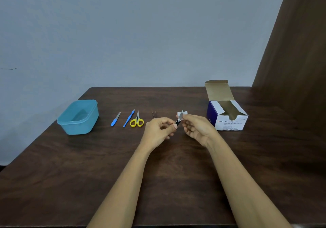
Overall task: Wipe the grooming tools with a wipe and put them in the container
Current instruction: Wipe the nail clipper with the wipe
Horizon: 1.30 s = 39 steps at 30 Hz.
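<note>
On the dark wooden surface we see a blue container at the far left. To its right lie a blue-handled nail file, a blue cuticle pusher, yellow-handled scissors and thin tweezers, all in a row. The tweezers' near end is hidden behind our left hand. An open box of alcohol swabs stands to the right, near a brown curtain. Both our hands are raised above the middle of the surface. The left fingers pinch the dark lower end of a small metal tool, which tilts up to the right. Our right hand pinches a white wipe around the tool's upper end.
</note>
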### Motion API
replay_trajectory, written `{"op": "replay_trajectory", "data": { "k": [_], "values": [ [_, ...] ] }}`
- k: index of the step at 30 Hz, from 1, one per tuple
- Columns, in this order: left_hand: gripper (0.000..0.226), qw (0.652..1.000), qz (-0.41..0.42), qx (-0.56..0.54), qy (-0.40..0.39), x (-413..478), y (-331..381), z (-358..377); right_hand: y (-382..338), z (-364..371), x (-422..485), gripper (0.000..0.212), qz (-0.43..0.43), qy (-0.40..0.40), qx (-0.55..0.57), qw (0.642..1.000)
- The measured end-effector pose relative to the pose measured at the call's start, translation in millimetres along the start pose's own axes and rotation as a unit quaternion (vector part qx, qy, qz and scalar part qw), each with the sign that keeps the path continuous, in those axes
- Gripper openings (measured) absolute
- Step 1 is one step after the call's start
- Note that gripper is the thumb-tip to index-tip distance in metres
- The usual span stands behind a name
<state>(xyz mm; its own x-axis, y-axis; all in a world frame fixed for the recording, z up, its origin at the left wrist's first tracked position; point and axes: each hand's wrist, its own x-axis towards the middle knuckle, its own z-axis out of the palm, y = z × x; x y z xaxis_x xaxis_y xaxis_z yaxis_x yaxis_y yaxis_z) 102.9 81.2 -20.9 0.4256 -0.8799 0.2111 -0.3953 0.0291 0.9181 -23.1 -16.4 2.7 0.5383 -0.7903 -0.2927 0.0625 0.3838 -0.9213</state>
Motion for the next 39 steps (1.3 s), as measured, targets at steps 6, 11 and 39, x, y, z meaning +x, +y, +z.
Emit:
{"op": "replay_trajectory", "data": {
  "k": [6,11,39],
  "values": [
    [0.007,1.000,-0.008,0.003,0.008,0.9,-1.1,0.2,-3.2,-2.5,-3.6,0.024,0.034,-0.065,0.044,0.996],
    [0.009,1.000,-0.003,-0.003,0.018,0.8,-0.5,0.9,-3.2,-6.6,-1.1,0.044,0.080,-0.111,0.114,0.984],
    [0.013,0.982,0.069,0.175,0.032,4.1,-4.3,10.7,4.7,3.7,-0.7,0.009,-0.074,0.033,-0.065,0.995]
  ]
}}
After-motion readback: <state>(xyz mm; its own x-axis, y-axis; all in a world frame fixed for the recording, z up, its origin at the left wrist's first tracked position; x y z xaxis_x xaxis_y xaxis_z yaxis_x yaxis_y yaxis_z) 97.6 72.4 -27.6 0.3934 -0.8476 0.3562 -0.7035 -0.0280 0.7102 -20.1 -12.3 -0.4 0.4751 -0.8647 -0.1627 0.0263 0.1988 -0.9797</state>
